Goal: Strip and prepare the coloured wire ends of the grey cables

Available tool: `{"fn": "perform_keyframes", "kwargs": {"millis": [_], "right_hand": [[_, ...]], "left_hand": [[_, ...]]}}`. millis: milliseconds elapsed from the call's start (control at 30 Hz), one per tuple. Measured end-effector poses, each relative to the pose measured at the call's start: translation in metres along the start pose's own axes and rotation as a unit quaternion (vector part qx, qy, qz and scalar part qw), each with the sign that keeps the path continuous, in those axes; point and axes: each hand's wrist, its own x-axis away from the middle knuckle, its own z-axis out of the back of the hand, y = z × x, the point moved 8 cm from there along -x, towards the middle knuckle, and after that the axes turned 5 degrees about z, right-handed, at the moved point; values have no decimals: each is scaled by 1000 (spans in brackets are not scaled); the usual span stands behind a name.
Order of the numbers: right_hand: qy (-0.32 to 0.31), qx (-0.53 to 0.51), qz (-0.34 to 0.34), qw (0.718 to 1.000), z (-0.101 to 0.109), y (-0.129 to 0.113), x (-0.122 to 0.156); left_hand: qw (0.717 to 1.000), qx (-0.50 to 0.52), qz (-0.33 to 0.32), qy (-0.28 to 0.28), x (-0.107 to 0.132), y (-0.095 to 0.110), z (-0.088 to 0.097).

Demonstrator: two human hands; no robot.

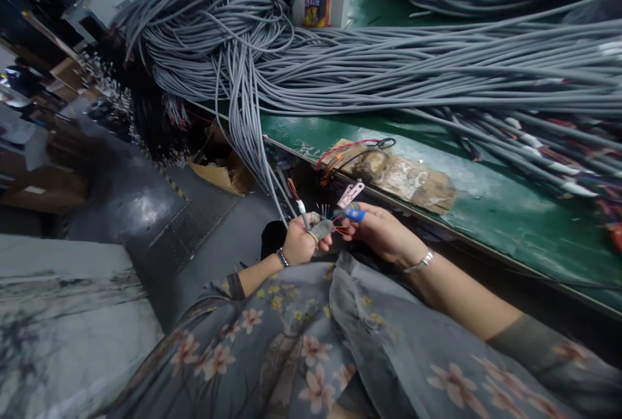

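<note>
My left hand (pixel 302 239) is closed around a grey cable (pixel 306 221), with tape or a cover wrapped on the fingers. From that hand fan out several thin coloured wires (pixel 335 217), bare of the grey sheath. My right hand (pixel 372 230) pinches at the wires just to the right, a blue wrap (pixel 354 214) on one finger. A pale pink clip-like tool (pixel 350 193) sticks up beside the right fingers; whether they hold it I cannot tell. Another cable end with a white band and reddish wires (pixel 297 197) rises beside my left hand.
Long bundles of grey cable (pixel 369 69) lie across the green bench (pixel 490 225). A taped cardboard piece (pixel 413 184) sits near its edge, with red and black leads. Below left, a cardboard box (pixel 221 173) stands on the floor. A white surface (pixel 72 315) is at left.
</note>
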Motion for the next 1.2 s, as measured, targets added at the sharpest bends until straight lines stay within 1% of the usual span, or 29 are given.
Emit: {"fn": "perform_keyframes", "kwargs": {"millis": [133, 200, 267, 367, 433, 500, 567, 633, 700, 800, 933, 1033, 1200], "right_hand": [[24, 68, 39, 997, 2, -3, -2], [38, 103, 60, 992, 4, -5, -2], [43, 129, 78, 988, 6, -8, 0], [51, 129, 81, 987, 10, -9, 2], [57, 95, 65, 992, 14, -7, 2], [65, 42, 45, 996, 18, -5, -1], [69, -2, 23, 997, 20, -4, -5], [63, -23, 1, 998, 19, -4, -10], [50, -27, -7, 998, 16, -6, -16], [47, -28, 10, 998, 13, -11, -22], [51, -38, 30, 998, 12, -10, -25], [42, -36, 63, 996, 10, -11, -25], [45, -49, 105, 992, 8, -17, -25]], "left_hand": [[1000, -9, -15, -8, -1, -4, 1], [1000, -9, -11, 0, -1, -3, 1], [1000, -1, -3, 20, -1, -1, 3], [998, 29, -1, 47, 0, 6, 6], [998, 45, 2, 49, 1, 10, 8], [998, 54, 8, 35, 0, 11, 7], [998, 59, 15, 7, -1, 11, 5], [997, 63, 24, -23, -3, 10, 0], [996, 65, 33, -49, -4, 11, -5], [995, 65, 42, -69, -5, 16, -12], [994, 61, 50, -76, -7, 19, -19], [993, 60, 53, -83, -8, 17, -22], [992, 55, 65, -89, -9, 13, -25]]}}
